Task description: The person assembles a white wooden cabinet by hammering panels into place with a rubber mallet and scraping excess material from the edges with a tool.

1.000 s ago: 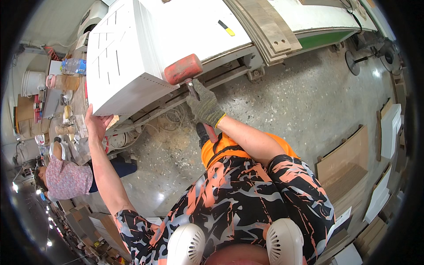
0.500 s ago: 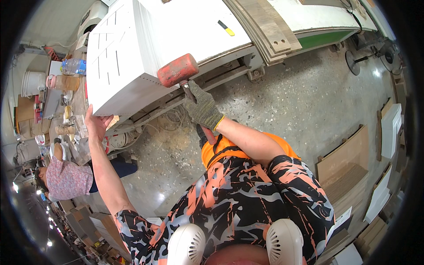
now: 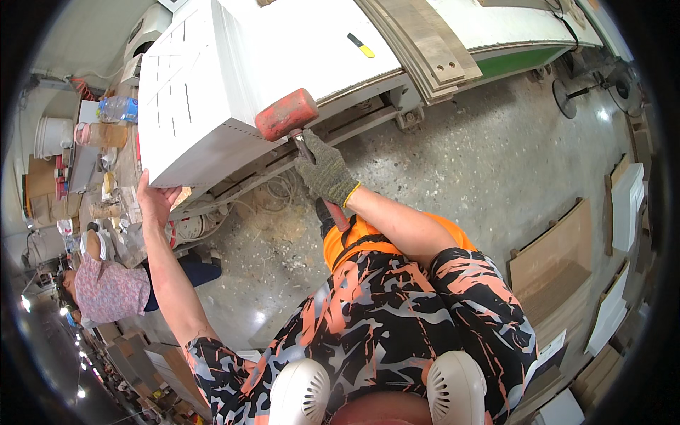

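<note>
My right hand (image 3: 327, 170), in a grey knitted glove with a yellow cuff, is closed round the handle of a mallet. The worn red head of the mallet (image 3: 287, 115) is beside the front right edge of a tall stack of white panels (image 3: 205, 152). The stack's top panel has dark slots, and a row of small holes runs along its front face. My bare left hand (image 3: 157, 198) grips the stack's near left corner, thumb up along the side and fingers against the front. Whether the mallet touches the stack, I cannot tell.
A yellow and black utility knife (image 3: 361, 45) lies on the white worktop (image 3: 312, 49). Brown boards (image 3: 425, 42) project past the bench edge on the right. Bottles (image 3: 117, 108) and a white bucket (image 3: 53, 136) stand at left. Another person (image 3: 110, 289) is farther left. Panels (image 3: 552, 262) lie at right.
The mallet head has shifted very slightly right and toward me. My left hand stays at the corner of the stack.
</note>
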`<action>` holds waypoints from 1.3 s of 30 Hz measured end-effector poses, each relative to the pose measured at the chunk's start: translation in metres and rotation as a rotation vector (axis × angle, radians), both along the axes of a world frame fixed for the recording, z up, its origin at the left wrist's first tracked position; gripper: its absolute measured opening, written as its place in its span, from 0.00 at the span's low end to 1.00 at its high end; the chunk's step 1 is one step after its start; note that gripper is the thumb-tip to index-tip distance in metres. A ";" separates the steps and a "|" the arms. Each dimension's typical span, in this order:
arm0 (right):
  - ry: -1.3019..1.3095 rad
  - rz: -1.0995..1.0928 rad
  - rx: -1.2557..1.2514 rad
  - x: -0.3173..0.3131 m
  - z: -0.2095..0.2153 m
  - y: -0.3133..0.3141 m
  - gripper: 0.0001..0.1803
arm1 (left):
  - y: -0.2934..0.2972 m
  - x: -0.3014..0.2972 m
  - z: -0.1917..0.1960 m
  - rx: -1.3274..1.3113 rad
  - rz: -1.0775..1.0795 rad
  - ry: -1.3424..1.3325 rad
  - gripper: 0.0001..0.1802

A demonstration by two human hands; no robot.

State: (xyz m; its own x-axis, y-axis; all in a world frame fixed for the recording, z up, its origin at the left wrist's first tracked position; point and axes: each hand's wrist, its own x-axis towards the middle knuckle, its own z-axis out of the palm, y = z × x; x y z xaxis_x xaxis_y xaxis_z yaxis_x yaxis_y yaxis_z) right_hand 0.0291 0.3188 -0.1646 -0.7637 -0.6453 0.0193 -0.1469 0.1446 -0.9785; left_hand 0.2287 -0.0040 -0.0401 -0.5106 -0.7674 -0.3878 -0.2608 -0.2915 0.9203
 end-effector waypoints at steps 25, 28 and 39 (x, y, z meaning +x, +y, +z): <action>-0.050 -0.048 -0.094 0.001 -0.003 0.001 0.34 | -0.004 0.002 -0.002 0.031 0.010 0.016 0.47; 0.055 -0.067 -0.184 0.006 -0.001 0.000 0.32 | 0.002 -0.001 0.002 0.006 -0.015 0.025 0.47; 0.132 -0.088 -0.184 0.008 -0.003 -0.001 0.30 | -0.002 0.001 0.001 0.027 -0.008 0.026 0.46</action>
State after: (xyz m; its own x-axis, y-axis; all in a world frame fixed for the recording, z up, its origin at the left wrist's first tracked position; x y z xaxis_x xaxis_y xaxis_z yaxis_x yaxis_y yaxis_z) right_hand 0.0369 0.3176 -0.1675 -0.7999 -0.5528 0.2336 -0.2698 -0.0164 -0.9628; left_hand 0.2293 -0.0060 -0.0395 -0.5265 -0.7531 -0.3946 -0.2393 -0.3141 0.9187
